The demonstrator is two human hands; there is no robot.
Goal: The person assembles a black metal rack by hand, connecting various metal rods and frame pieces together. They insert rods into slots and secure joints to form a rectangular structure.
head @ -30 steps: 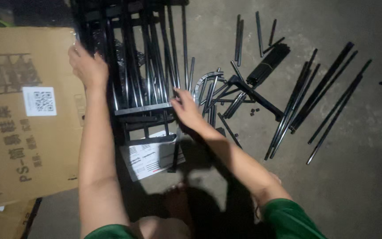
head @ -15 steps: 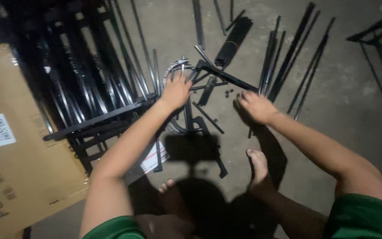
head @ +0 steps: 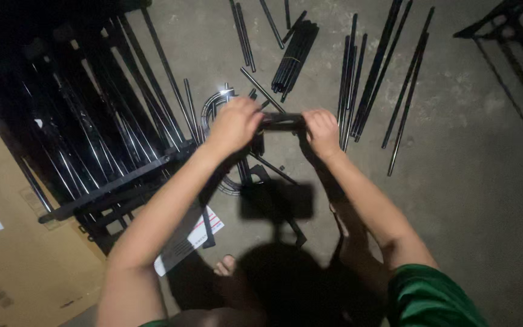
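Note:
My left hand [head: 235, 124] and my right hand [head: 322, 130] both grip a short black metal bar [head: 281, 119], one hand at each end, held level above the concrete floor. Under the hands lie more black parts, among them curved metal rings [head: 213, 106] and short rods. A stack of black metal frames [head: 86, 139] lies to the left, close to my left forearm. My bare feet show at the bottom, in shadow.
Long black rods [head: 367, 79] lie spread on the floor beyond my right hand, and a tied bundle of rods [head: 295, 54] sits above them. A flat cardboard box [head: 7, 260] is at the lower left, a printed sheet [head: 183, 242] beside it. Another black frame [head: 509, 36] is at the top right.
Both hands have come together from separate spots on the floor and have taken hold of the short black bar. The view has shifted right and closer.

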